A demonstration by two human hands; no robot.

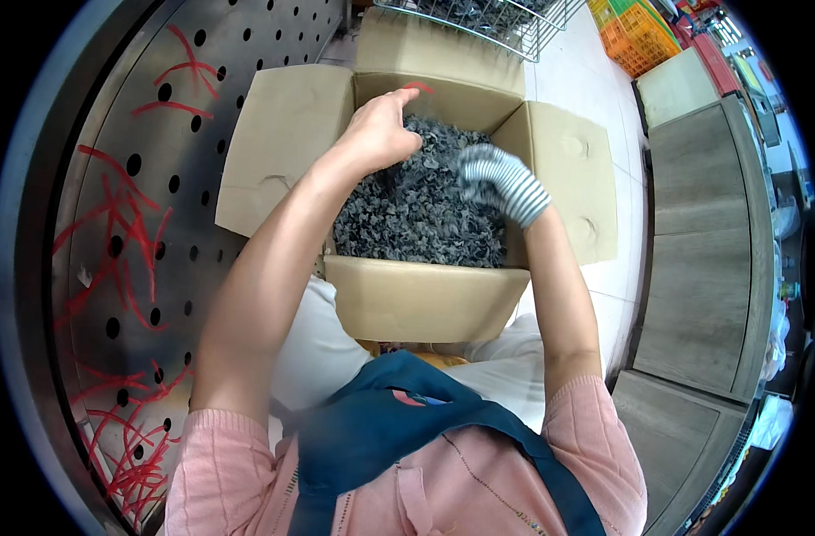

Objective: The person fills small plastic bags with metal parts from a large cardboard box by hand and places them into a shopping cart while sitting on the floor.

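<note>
An opened cardboard box (426, 301) stands between my knees with its flaps folded outward. Dark, curled dried pieces (414, 221), which look like wood ear fungus, fill much of it. Bare, my left hand (381, 130) hovers over the box's left rear part, thumb and forefinger apart. A short red strip (418, 87) shows by its fingertip; whether it touches the finger is unclear. My right hand (494, 177) wears a grey-and-white striped glove and is over the pieces at the right side. Blur hides its fingertips and anything in them.
A perforated metal panel (179, 221) with red streaks rises at the left. Beyond the box, a wire basket (494, 37) holds more dark pieces. Grey wood-look cabinets (699, 268) line the right side, with an orange plastic crate (639, 40) farther back.
</note>
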